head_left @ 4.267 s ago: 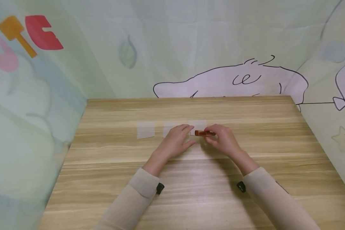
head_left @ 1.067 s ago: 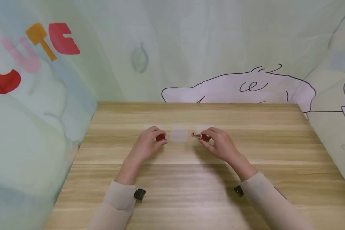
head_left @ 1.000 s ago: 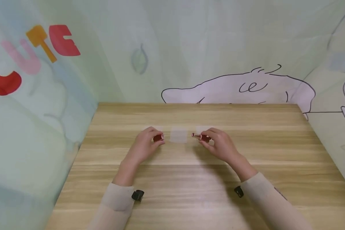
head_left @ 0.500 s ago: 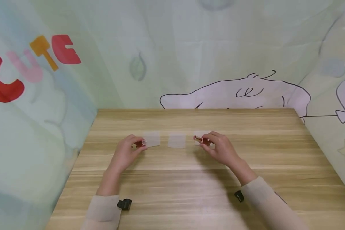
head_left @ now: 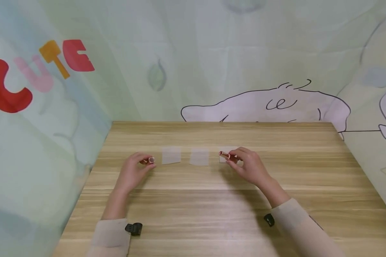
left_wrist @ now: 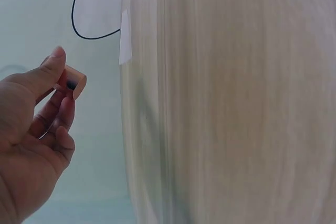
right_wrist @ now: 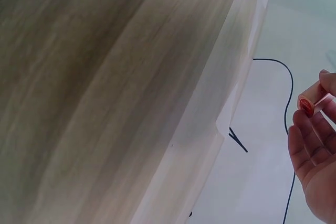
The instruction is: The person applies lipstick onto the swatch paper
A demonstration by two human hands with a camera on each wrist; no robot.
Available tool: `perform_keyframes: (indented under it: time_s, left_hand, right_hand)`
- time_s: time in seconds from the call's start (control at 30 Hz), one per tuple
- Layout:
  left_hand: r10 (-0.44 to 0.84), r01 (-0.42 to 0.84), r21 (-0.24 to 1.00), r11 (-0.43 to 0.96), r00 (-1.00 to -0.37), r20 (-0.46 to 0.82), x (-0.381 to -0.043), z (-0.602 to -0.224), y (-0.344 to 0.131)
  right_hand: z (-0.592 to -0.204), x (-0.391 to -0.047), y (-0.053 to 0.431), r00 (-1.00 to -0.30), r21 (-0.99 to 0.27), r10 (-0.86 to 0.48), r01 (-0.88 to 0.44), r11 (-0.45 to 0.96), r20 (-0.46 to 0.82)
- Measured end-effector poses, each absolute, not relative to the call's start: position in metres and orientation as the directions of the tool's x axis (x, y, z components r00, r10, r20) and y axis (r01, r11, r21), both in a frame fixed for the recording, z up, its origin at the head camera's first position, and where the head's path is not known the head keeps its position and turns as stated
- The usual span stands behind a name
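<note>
In the head view my left hand pinches a lipstick cap between thumb and fingers, its hollow end facing right. The left wrist view shows the cap as a short copper-coloured tube with a dark opening. Over the right paper square, my right hand holds the uncapped lipstick, its metallic inner tube pointing left. A round red end of the lipstick shows in the right wrist view. The two pieces are well apart, above the table.
Translucent squares lie in a row on the wooden table: a left square, a middle square and a right square, partly covered by the right hand. A printed cloth hangs behind the table.
Earlier both hands were close together at a closed lipstick. The cap has come off, and my left hand has carried it leftward past the left square. The right hand has stayed nearly in place.
</note>
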State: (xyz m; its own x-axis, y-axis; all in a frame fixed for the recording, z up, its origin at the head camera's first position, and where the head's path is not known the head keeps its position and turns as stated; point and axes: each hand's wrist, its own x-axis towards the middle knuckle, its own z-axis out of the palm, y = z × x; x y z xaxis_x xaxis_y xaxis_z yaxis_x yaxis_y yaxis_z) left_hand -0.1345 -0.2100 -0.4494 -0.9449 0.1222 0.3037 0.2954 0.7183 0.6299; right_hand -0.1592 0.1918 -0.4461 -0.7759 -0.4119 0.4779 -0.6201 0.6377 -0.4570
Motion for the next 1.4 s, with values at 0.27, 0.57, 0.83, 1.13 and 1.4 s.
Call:
perform_keyframes:
  time_s: [0.27, 0.57, 0.83, 1.13, 1.4]
  left_hand:
    - [0.064, 0.242, 0.633, 0.735, -0.955, 0.290, -0.129, -0.454, -0.230]
    - [0.040, 0.200, 0.628, 0.752, -0.965, 0.259, -0.119, -0.455, -0.256]
    - [0.031, 0.109, 0.616, 0.781, -0.990, 0.135, -0.113, -0.457, -0.269]
    - [0.012, 0.030, 0.609, 0.792, -0.999, 0.033, -0.111, -0.461, -0.277]
    - [0.050, 0.116, 0.584, 0.804, -0.991, 0.128, -0.118, -0.446, -0.264]
  right_hand:
    - [-0.446, -0.159, 0.193, -0.781, -0.472, -0.404, -0.615, 0.631, 0.477]
    - [-0.446, -0.161, 0.192, -0.774, -0.468, -0.401, -0.622, 0.628, 0.491]
    - [-0.447, -0.159, 0.191, -0.789, -0.477, -0.394, -0.604, 0.638, 0.472]
    - [-0.447, -0.158, 0.188, -0.791, -0.484, -0.394, -0.603, 0.634, 0.469]
    - [-0.448, -0.159, 0.187, -0.777, -0.473, -0.393, -0.617, 0.629, 0.492]
